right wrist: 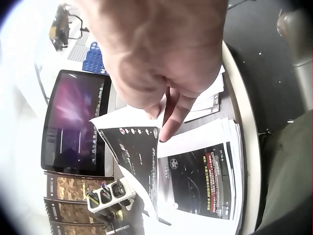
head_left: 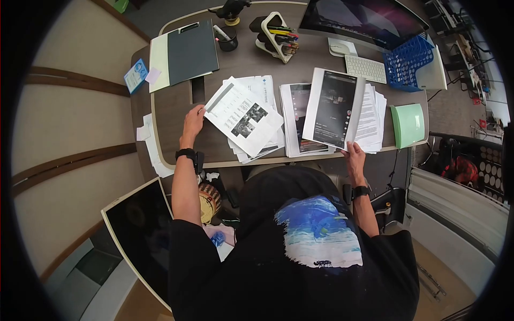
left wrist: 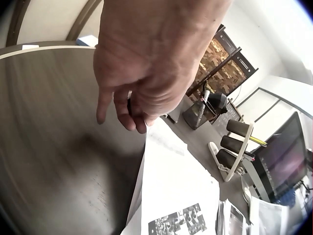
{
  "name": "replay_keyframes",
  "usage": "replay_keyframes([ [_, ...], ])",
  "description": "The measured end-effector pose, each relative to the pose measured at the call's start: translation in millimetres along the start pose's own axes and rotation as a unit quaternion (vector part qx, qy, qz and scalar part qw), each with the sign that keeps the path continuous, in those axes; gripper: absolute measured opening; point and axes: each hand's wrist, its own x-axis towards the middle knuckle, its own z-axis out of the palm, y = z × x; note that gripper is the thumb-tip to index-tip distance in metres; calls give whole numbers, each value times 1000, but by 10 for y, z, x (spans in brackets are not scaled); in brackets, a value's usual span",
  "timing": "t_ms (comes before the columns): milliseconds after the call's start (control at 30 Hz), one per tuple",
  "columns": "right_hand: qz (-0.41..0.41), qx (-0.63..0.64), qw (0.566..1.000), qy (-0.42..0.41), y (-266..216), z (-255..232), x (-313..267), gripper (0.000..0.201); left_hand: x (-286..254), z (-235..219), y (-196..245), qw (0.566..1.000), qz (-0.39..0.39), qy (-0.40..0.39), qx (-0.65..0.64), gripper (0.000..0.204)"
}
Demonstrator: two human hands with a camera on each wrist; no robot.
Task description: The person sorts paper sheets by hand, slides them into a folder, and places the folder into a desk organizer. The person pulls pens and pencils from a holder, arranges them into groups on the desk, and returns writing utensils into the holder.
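My left hand (head_left: 193, 124) pinches the upper left corner of a white printed sheet (head_left: 251, 131) with two dark pictures on it. That sheet lies tilted over a stack of papers (head_left: 265, 85) on the desk. In the left wrist view, the left hand's (left wrist: 146, 83) thumb and fingers meet at the paper's corner. My right hand (head_left: 354, 159) pinches the lower right corner of a sheet with a large black printed picture (head_left: 334, 107). Its page slants up over another stack of dark prints (head_left: 293, 101), seen beneath it in the right wrist view.
Text pages (head_left: 370, 120) and a green folder (head_left: 408, 125) lie at the right. Behind are a keyboard (head_left: 365, 68), a blue basket (head_left: 408, 61), a monitor (head_left: 364, 21) and a pen holder (head_left: 276, 37). A dark clipboard folder (head_left: 193, 53) and a pen cup (head_left: 227, 40) stand at the back left.
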Motion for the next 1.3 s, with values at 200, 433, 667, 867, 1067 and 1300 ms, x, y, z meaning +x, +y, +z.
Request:
replay_keyframes([
  [200, -11, 61, 998, 21, 75, -285, -211, 31, -32, -544, -303, 996, 12, -34, -79, 28],
  [433, -8, 39, 999, 12, 103, -474, -316, 29, 135, -612, -73, 987, 16, -145, -70, 27],
  [667, 6, -6, 999, 36, 71, -445, -398, 29, 408, 225, 385, 966, 136, 70, 210, 34],
  [867, 18, -11, 998, 57, 175, -491, -682, 30, -614, 1214, 931, 955, 270, -13, 125, 71],
  [1067, 53, -10, 996, 66, 287, -519, -803, 29, -1473, 1474, 820, 914, 277, -126, 268, 97],
  [1300, 54, -44, 996, 55, 282, -575, -671, 27, -1473, 1454, 203, 938, 271, -135, 170, 80],
])
